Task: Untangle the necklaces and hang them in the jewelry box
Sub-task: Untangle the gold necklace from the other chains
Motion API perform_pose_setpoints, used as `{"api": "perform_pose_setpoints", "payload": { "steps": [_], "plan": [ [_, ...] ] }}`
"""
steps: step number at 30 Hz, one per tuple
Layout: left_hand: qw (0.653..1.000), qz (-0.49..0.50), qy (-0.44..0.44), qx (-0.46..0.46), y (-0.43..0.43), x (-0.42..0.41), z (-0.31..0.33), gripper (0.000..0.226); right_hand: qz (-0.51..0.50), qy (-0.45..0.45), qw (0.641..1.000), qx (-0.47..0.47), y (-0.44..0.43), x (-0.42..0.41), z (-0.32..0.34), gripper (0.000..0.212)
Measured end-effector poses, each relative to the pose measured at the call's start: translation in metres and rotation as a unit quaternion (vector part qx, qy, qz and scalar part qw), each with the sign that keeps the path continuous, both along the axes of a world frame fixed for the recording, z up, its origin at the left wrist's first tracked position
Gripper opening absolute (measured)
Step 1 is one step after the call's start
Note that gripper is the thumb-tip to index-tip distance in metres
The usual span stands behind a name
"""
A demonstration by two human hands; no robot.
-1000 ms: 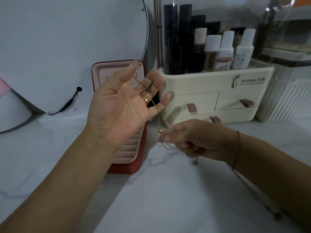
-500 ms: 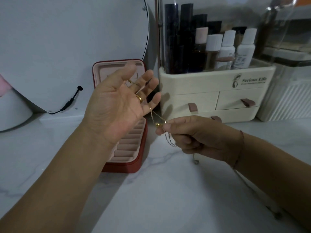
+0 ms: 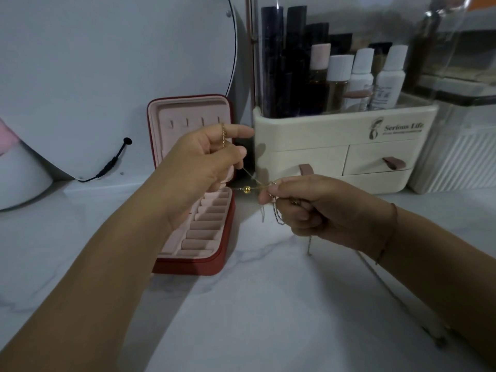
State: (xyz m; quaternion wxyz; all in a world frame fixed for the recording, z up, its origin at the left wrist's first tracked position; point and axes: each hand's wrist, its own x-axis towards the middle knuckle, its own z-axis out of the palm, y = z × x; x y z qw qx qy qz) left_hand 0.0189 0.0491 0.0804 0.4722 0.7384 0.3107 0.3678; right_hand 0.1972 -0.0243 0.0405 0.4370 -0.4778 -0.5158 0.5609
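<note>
**Necklaces in the air between both hands, in front of the open box**

- Left hand [image 3: 198,162]: back to the camera, fingers curled. Gold chain [image 3: 223,136] is looped over the index finger and hangs down its near side. The fingertips are hidden behind the hand, so I can't tell exactly what they pinch.
- Right hand [image 3: 322,208]: fingers curled in, thumb and index pinching the necklaces [image 3: 253,179] at the tangle.
- A fine strand runs taut from under the left fingertips, down and right into that pinch.
- A second strand carries a gold bead [image 3: 247,188]. It runs roughly level from behind the left hand to the same pinch. The bead sits just left of the right thumb tip.
- Silver loops [image 3: 279,217] hang from the pinch under the right fingers. One loose end [image 3: 309,244] dangles below the right hand, over the counter [image 3: 255,304].
- Box [image 3: 188,267]: red, pink-lined, open on the counter under the left hand.
  - Lid [image 3: 188,106] is upright at the back, with a row of hooks [image 3: 186,122] bare of any chain.
  - Ring rolls [image 3: 204,228] fill the base.
- No part of the necklaces touches the box.
- Around:
  - Cream organiser [image 3: 322,135] with drawers just right of the box, bottles [image 3: 362,73] on top.
  - Round mirror [image 3: 107,63] leaning behind on the left, black cable [image 3: 110,165] at its edge.
  - Thin bracelet [image 3: 387,237] on the right wrist.
</note>
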Motion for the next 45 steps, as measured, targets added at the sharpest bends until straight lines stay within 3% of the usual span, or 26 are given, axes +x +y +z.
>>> {"api": "perform_pose_setpoints", "payload": {
  "steps": [4, 7, 12, 26, 29, 40, 45],
  "plan": [
    [0.999, 0.010, 0.027, 0.039, 0.000, 0.000, 0.000, 0.025, -0.010, -0.013, 1.000, 0.009, 0.001, 0.002, 0.001, 0.031],
    [1.000, -0.017, -0.001, 0.004, 0.002, -0.003, 0.001, 0.031, -0.020, -0.049, 0.998, 0.029, 0.001, 0.005, 0.002, 0.047],
    [0.987, -0.098, -0.104, -0.069, 0.007, -0.009, 0.008, 0.044, -0.039, -0.073, 0.996, 0.018, 0.000, 0.007, 0.000, 0.029],
    [0.940, -0.181, -0.237, -0.165, 0.007, -0.012, 0.018, 0.047, -0.082, -0.135, 0.987, 0.016, 0.007, 0.009, -0.012, 0.026],
    [0.937, -0.184, -0.244, -0.171, 0.008, -0.008, 0.020, 0.046, -0.067, -0.146, 0.987, 0.014, 0.007, 0.008, -0.013, 0.032],
    [0.934, -0.193, -0.237, -0.184, 0.008, 0.013, 0.038, 0.048, -0.031, -0.137, 0.990, 0.031, 0.006, 0.005, -0.012, 0.008],
    [0.935, -0.189, -0.240, -0.183, 0.008, 0.015, 0.043, 0.047, -0.039, -0.131, 0.990, 0.032, 0.005, 0.006, -0.011, 0.012]
  ]
}}
